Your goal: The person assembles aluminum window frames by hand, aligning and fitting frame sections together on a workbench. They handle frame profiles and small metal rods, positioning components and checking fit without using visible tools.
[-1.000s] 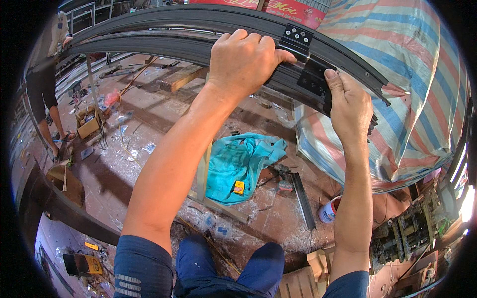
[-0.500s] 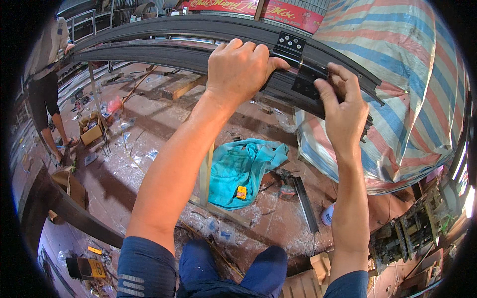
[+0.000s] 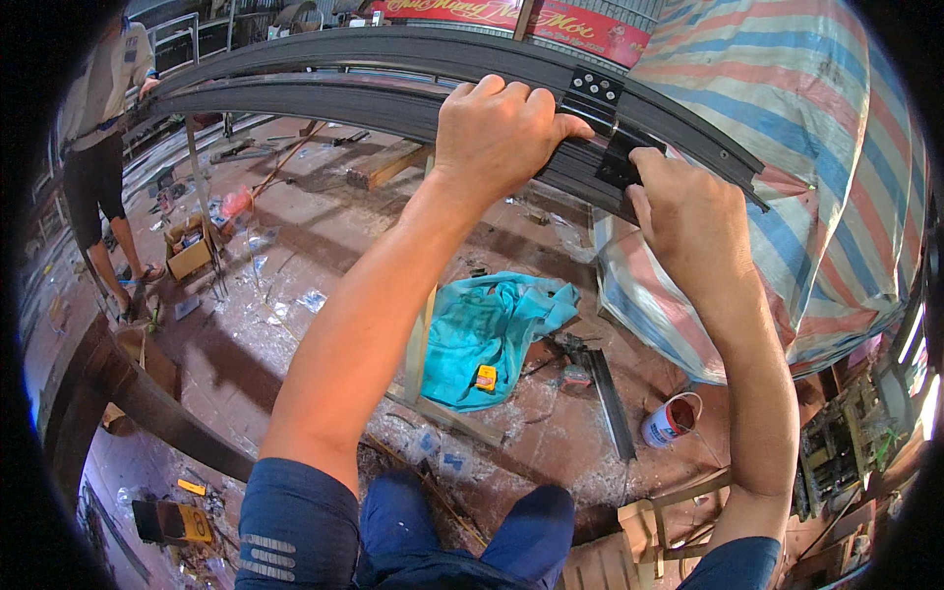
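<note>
Two long dark metal profiles run side by side across the upper part of the view: the far profile (image 3: 433,54) and the near profile (image 3: 324,101). A black hinge (image 3: 595,88) bridges them, its far leaf showing several silvery screw heads. My left hand (image 3: 501,136) is closed around the near profile, just left of the hinge, with the thumb stretched toward it. At the hinge's near leaf, my right hand (image 3: 700,214) is closed over the near profile's right part. Its fingers cover some of the leaf, and the thumb lies below.
A striped tarpaulin (image 3: 767,118) covers something bulky at the right. Below lie a teal cloth (image 3: 492,334) with a yellow tape measure (image 3: 486,378), a power tool (image 3: 573,374) and a paint can (image 3: 664,425). A person (image 3: 98,147) stands far left near a cardboard box (image 3: 189,248).
My right hand has turned and closed over the near profile, its fingers now covering part of the near leaf. My left hand keeps its grip. The whole view has shifted slightly.
</note>
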The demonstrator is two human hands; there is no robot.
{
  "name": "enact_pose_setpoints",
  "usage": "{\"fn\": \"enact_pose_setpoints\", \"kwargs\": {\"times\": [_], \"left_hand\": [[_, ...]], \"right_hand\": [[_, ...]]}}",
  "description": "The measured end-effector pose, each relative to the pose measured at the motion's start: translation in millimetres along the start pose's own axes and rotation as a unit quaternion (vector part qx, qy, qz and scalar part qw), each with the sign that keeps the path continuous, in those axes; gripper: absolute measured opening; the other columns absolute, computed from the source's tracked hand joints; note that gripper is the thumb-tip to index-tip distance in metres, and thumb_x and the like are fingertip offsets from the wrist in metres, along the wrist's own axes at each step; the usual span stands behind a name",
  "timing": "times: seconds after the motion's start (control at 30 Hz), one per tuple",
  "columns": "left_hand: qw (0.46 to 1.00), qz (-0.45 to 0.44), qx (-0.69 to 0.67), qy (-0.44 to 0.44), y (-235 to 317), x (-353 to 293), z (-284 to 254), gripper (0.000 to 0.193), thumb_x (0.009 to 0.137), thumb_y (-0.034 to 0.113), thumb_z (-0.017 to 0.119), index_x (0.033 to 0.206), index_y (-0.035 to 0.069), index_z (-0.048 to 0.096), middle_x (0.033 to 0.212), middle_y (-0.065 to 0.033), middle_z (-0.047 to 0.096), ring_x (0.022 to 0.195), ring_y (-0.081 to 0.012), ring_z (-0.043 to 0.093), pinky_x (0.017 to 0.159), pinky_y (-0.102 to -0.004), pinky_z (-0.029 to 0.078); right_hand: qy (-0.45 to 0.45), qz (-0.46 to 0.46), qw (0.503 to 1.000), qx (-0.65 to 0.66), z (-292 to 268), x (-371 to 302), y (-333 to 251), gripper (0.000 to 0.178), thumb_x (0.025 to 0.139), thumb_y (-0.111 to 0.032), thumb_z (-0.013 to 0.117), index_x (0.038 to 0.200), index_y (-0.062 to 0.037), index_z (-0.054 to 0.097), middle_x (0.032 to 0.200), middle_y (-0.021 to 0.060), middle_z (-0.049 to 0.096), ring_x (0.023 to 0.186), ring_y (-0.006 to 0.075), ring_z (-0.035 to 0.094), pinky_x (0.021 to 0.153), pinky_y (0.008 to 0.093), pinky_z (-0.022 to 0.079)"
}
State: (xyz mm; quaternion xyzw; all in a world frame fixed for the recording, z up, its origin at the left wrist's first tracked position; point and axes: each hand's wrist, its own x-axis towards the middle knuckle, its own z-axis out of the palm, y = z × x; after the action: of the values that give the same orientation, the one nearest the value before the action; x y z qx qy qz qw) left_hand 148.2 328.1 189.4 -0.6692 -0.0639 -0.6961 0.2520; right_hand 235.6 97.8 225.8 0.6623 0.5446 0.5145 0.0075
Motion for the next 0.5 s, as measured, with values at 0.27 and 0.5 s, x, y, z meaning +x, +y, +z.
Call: {"fn": "enact_pose_setpoints", "kwargs": {"times": [0.27,0.5], "left_hand": [[1.0,-0.007,0.001,0.0,-1,-5,5,0.053,0.096,0.062,0.072,0.069,0.016,0.07,0.068,-0.0023,0.071,0.071,-0.0235,0.071,0.065,-0.039,0.057],[1.0,-0.022,-0.019,-0.002,-5,-9,1,0.051,0.094,0.06,0.075,0.072,0.014,0.069,0.072,-0.004,0.073,0.075,-0.0264,0.074,0.066,-0.0403,0.06]], "right_hand": [[-0.035,-0.034,0.975,-0.218,-1,16,-39,0.006,0.09,-0.015,0.071,0.09,-0.0102,0.067,0.081,0.0092,0.078,0.073,0.0226,0.08,0.063,0.0378,0.063],[-0.062,-0.03,0.986,-0.152,-7,44,-26,0.006,0.093,-0.013,0.068,0.094,-0.0077,0.066,0.084,0.0138,0.077,0.079,0.0304,0.08,0.069,0.0442,0.064]]}}
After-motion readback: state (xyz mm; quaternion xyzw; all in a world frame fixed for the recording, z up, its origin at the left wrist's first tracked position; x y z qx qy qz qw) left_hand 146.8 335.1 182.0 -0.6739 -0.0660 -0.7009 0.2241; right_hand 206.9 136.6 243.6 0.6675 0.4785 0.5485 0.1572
